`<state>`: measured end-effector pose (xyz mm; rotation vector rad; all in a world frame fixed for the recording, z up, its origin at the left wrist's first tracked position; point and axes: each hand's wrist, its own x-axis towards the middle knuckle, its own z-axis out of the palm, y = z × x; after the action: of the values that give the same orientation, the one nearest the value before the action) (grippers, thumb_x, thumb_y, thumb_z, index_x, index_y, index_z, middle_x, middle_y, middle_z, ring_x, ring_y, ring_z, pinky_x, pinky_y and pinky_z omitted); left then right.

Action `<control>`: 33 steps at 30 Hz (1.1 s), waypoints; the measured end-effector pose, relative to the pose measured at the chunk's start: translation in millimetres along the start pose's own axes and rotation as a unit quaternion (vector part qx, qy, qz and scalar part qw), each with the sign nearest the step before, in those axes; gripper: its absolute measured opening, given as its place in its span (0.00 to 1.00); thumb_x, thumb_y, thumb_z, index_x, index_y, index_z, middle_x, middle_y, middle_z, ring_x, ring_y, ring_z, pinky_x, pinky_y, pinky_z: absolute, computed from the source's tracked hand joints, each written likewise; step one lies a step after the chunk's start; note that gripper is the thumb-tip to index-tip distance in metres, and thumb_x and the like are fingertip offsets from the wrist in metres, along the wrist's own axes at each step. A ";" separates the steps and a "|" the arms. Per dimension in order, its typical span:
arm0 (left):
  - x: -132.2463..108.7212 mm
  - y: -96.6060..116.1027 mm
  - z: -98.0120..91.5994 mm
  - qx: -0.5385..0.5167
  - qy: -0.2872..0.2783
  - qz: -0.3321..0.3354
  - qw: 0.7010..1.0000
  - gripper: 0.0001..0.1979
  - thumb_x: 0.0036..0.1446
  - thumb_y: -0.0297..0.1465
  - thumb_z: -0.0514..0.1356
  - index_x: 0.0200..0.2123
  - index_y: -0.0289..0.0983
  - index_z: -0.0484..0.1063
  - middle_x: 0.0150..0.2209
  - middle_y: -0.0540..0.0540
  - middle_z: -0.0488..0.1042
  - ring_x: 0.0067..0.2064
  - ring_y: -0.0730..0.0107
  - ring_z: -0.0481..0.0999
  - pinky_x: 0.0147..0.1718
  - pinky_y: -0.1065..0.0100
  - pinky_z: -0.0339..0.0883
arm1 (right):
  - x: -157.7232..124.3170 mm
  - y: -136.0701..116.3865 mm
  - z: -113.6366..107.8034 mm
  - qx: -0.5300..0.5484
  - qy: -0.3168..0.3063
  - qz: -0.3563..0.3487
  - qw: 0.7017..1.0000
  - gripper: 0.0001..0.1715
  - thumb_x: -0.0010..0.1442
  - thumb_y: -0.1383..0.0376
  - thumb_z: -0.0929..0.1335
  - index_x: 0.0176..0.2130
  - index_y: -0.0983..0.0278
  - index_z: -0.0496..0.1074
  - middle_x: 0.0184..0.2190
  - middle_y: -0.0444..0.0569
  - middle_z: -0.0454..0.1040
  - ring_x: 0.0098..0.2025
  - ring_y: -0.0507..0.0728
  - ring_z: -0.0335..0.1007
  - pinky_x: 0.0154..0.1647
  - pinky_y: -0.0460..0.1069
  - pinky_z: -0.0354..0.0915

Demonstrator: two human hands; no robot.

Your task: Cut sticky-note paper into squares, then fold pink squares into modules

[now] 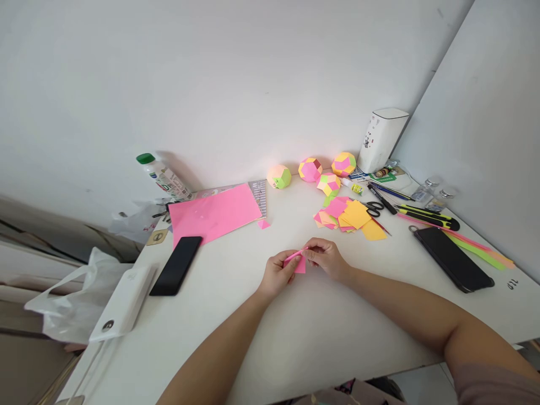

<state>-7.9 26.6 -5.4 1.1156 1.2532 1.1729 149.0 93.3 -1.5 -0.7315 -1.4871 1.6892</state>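
Between my two hands, above the white table (236, 315), is a small pink paper (301, 265) with a folded or raised upper edge. My left hand (278, 274) grips its left side between thumb and fingers. The fingers of my right hand (324, 256) pinch its upper right corner. Beyond my hands lies a small folded pink piece (264, 224). A pile of pink, orange and green paper pieces (356, 215) sits behind my right hand. Faceted multicoloured paper balls (310, 170) stand along the wall.
A large pink sheet (215, 214) and a black phone (176, 266) lie at left, near a bottle (164, 177) and a white device (122, 304). Scissors (373, 208), a glue stick (352, 186), cutters (428, 216), a black case (453, 259) and a white container (383, 140) are at right.
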 end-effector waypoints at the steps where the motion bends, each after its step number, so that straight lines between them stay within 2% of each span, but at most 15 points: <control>1: -0.1 0.7 0.2 0.000 0.002 0.000 1.000 0.21 0.54 0.45 0.60 0.41 0.34 0.76 0.14 0.55 0.60 0.15 0.79 0.57 0.15 0.75 0.51 | 0.3 0.3 -0.3 0.003 0.001 0.004 1.000 0.13 0.52 0.56 0.72 0.29 0.63 0.72 0.20 0.40 0.66 0.21 0.49 0.59 0.22 0.46 0.58; 5: 0.0 2.8 1.4 -0.005 0.010 -0.003 1.000 0.21 0.54 0.45 0.60 0.41 0.34 0.76 0.14 0.56 0.60 0.15 0.80 0.57 0.15 0.74 0.51 | 1.3 0.8 -1.6 0.018 0.011 0.026 0.999 0.14 0.51 0.55 0.72 0.30 0.63 0.72 0.21 0.40 0.66 0.21 0.48 0.59 0.22 0.46 0.58; 33: 0.5 2.2 2.7 0.005 0.011 -0.019 1.000 0.22 0.53 0.46 0.59 0.40 0.33 0.74 0.14 0.56 0.60 0.15 0.80 0.56 0.14 0.75 0.51 | 1.6 -1.1 -0.5 0.038 0.024 0.031 0.999 0.12 0.50 0.58 0.73 0.28 0.63 0.70 0.18 0.38 0.64 0.20 0.48 0.58 0.21 0.45 0.56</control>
<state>-5.3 27.4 -3.2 1.0837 1.2935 1.1550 148.7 95.0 -0.4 -0.7790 -1.3739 1.7526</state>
